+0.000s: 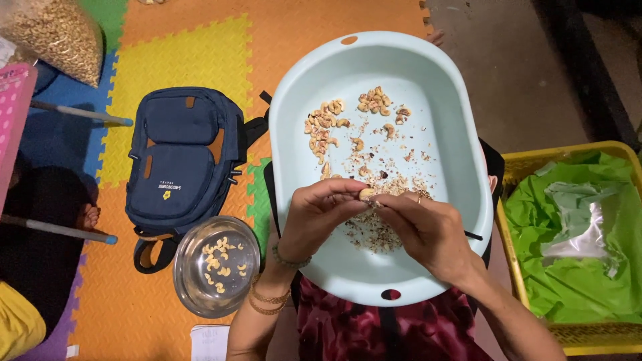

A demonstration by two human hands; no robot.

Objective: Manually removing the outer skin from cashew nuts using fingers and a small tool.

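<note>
At the far left top is a clear bag of nuts [57, 33], fat and full, cut off by the edge. Under it are two grey poles [80, 113] with blue tips, lying on the puzzle floor mat [194, 53] of yellow, orange, blue and green squares. Next is one dark blue backpack [184, 160] lying flat, with brown patches and a small yellow and white label low on its front. Just below the backpack sits one round metal bowl [215, 266] with a small heap of pale peeled nuts in it. The mat between the bowl and the bottom edge is bare orange.

In the middle is one big pale blue tub [441, 87] resting on my lap. It has two groups of nuts near the top and lots of brown crumbs of skin lower down. The top right part of the tub is bare.

My left hand [314, 217] and my right hand [421, 227] meet over the tub. Both are pressed close, pinching one small nut [366, 194] between their fingertips, just above the crumbs.

At the right is one yellow crate [508, 167] lined with green plastic, with a clear bag [575, 227] lying on it. The crate's side is just beside the tub's edge.
</note>
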